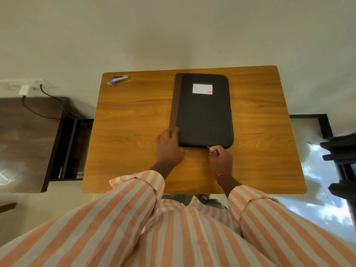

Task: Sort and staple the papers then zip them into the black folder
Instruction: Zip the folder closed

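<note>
- Wooden tabletop (134, 116) against pale wall, dark side cabinet off beyond left hand.
- Black folder (204, 112) closed, flat, just ahead of both hands.
- Left hand (168, 145) pressed flat on near-left corner, gripping nothing.
- Right hand (219, 158) pinching zipper pull (210, 148) at near edge.
- Risk: zipper snagging at corner, or folder sliding if left hand eases off.
- Count: one folder, one stapler (118, 79) far ahead-left; no loose papers visible.

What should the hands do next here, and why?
Probably draw the zipper pull further along the folder's near edge. The right hand pinches the pull partway along that edge, the left hand braces the near-left corner, and no papers show outside.
</note>
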Demonstrator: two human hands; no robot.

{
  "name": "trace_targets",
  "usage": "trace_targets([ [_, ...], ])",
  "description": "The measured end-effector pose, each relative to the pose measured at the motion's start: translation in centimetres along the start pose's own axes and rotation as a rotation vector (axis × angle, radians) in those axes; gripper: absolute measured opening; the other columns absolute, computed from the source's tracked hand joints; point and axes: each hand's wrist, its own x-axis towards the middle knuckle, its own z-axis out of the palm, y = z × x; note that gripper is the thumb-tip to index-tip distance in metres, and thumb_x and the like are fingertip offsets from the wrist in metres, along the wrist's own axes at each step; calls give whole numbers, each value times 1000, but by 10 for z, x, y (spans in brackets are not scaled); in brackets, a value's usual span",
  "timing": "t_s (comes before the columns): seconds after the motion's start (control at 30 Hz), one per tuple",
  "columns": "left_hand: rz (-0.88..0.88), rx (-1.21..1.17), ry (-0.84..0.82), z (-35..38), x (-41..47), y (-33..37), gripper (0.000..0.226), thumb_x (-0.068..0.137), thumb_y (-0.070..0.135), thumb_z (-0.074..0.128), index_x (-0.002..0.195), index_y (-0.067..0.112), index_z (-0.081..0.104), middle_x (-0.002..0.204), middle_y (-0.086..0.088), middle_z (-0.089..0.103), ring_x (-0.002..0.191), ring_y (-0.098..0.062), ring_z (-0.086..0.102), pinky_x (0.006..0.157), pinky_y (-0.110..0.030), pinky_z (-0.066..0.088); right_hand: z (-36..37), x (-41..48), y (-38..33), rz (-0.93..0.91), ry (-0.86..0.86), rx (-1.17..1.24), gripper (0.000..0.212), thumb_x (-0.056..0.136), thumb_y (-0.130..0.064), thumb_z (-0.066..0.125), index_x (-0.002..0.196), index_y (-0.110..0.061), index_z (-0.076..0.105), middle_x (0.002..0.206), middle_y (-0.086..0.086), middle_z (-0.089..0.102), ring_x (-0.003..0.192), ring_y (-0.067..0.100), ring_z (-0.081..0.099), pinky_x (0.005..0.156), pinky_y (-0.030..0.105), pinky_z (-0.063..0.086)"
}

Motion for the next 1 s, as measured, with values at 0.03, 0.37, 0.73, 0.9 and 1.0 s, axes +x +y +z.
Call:
trace_targets([
  [0.03,225,107,55,2,-2,10,84,82,48,77,151,23,36,147,-3,44,141,-25,38,116,-42,32,2,-2,-5,-27,4,7,23,101,-19,49,91,-13,68,85,6,69,76,20,61,65,28,45],
  [0.37,770,425,111,-20,21,37,48,87,14,75,130,13,53,120,-8,60,106,-24,62,82,-36,55,-22,4,-16,-260,61,-103,23,101,-24,52,94,-11,70,88,5,70,76,18,60,67,29,49],
  [0.73,683,412,109,-38,22,19,39,84,11,76,116,15,56,102,-3,58,84,-17,57,64,-28,46,-55,51,-8,-146,122,-108,17,97,-14,51,91,-9,66,82,6,65,74,21,57,62,26,38],
  [0.9,433,377,156,-36,14,-4,35,88,11,68,119,17,53,109,-3,56,95,-21,58,81,-34,49,-41,47,-23,-315,19,-94,17,97,-9,51,89,-9,66,83,6,63,73,19,54,62,26,36],
  [1.0,-236,40,176,-35,1,16,41,86,15,64,124,15,50,122,-7,50,113,-27,53,97,-40,48,-23,38,-42,-440,-80,-68,16,95,-4,52,85,-9,64,80,1,57,71,15,50,60,27,36],
])
